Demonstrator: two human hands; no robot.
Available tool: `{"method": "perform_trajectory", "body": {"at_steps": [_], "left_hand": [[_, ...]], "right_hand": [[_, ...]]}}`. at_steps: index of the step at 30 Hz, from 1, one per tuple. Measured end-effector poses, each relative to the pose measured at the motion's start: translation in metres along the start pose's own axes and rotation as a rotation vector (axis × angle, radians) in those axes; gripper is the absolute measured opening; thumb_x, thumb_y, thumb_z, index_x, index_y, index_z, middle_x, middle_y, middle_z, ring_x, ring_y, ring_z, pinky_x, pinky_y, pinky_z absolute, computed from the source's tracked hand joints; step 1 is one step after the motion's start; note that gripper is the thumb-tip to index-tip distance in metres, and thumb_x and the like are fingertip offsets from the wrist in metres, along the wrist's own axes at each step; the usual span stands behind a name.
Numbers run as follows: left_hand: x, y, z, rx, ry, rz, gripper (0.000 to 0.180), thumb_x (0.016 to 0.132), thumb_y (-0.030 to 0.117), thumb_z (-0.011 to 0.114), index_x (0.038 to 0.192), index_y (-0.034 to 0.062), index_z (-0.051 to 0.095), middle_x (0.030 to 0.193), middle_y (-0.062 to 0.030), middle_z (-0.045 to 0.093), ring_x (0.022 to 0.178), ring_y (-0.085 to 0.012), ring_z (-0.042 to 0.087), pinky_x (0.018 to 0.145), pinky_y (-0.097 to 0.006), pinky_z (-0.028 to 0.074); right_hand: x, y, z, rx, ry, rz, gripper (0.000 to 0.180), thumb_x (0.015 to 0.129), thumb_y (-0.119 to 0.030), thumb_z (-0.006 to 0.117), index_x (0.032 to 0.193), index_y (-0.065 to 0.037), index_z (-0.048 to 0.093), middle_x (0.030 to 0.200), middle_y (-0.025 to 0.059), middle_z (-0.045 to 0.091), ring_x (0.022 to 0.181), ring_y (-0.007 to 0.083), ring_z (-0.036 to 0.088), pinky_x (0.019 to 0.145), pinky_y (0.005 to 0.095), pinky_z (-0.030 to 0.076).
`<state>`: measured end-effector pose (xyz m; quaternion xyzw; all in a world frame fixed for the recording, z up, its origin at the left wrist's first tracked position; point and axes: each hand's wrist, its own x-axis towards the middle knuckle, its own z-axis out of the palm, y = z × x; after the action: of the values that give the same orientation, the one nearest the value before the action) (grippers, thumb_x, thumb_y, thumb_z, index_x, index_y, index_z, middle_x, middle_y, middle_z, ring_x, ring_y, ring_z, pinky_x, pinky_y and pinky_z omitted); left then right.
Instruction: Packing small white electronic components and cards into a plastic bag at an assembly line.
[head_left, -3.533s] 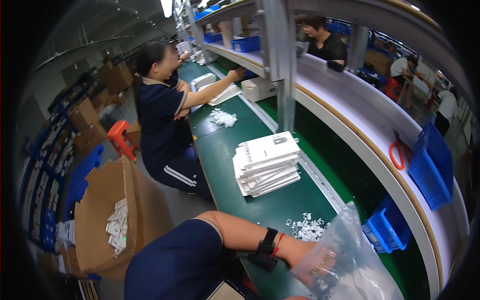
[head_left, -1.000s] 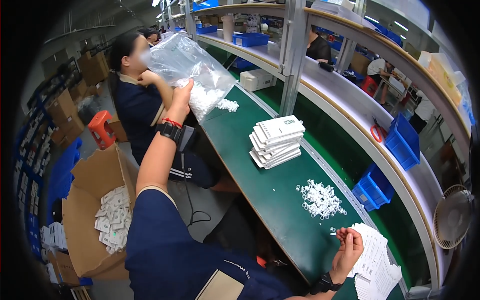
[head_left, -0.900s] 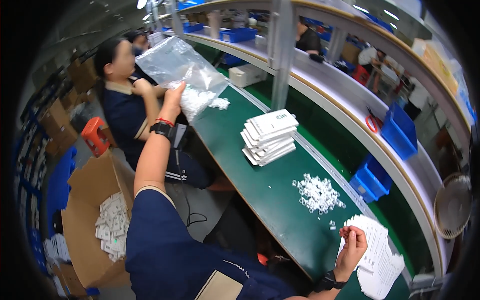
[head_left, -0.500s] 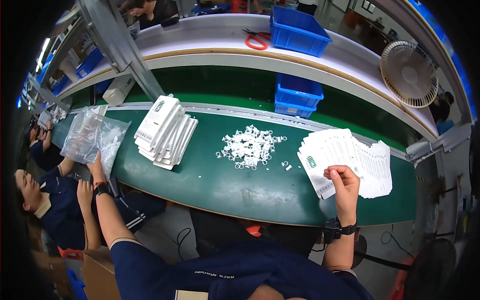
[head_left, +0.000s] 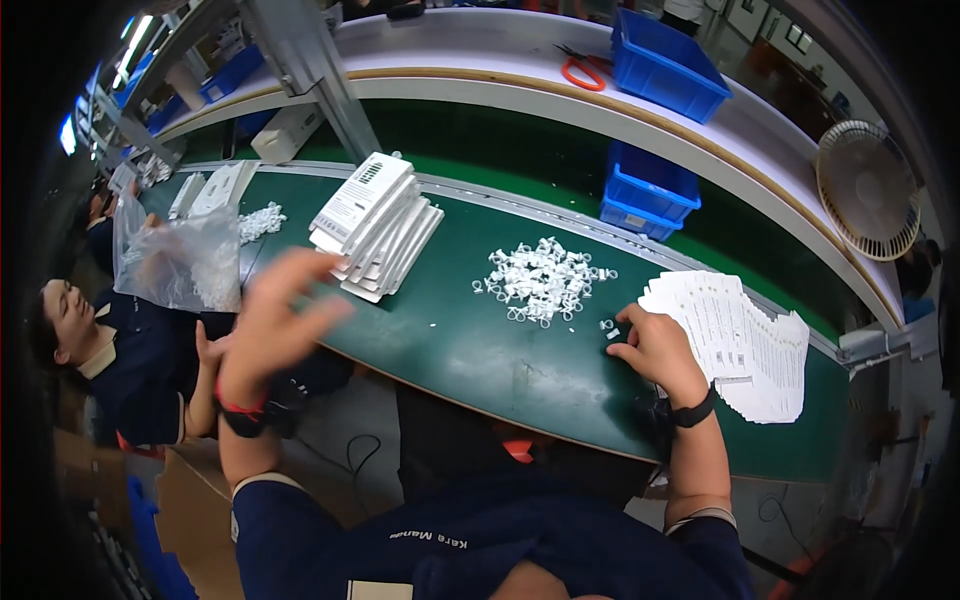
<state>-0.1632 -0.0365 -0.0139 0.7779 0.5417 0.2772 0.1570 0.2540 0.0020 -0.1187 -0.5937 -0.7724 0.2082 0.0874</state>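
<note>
Seemingly empty, the left hand (head_left: pixel 278 325) hangs blurred, fingers spread; the right hand (head_left: pixel 660 352) parts thumb and fingertips at a loose white piece (head_left: pixel 613 334), contact unclear.
Head view: white loops (head_left: pixel 545 282) pile at ten o'clock from the right hand, fanned sheets (head_left: pixel 735 340) at three; stacked white packs (head_left: pixel 370 215) stand at one from the left.
</note>
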Motion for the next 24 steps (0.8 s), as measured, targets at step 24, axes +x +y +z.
{"method": "perform_trajectory", "body": {"at_steps": [24], "left_hand": [[0.121,0.015,0.262,0.134,-0.351,0.548,0.038,0.088,0.032,0.060,0.122,0.0154,0.058,0.127,-0.0142,0.053,0.123,-0.0323,0.047,0.104,-0.057,0.031]], "right_hand": [[-0.007,0.038,0.011,-0.260,0.341,0.320,0.054,0.064,-0.030,0.081,0.108,-0.005,0.063,0.106,0.0148,0.059,0.100,0.0339,0.054,0.078,0.0470,0.045]]}}
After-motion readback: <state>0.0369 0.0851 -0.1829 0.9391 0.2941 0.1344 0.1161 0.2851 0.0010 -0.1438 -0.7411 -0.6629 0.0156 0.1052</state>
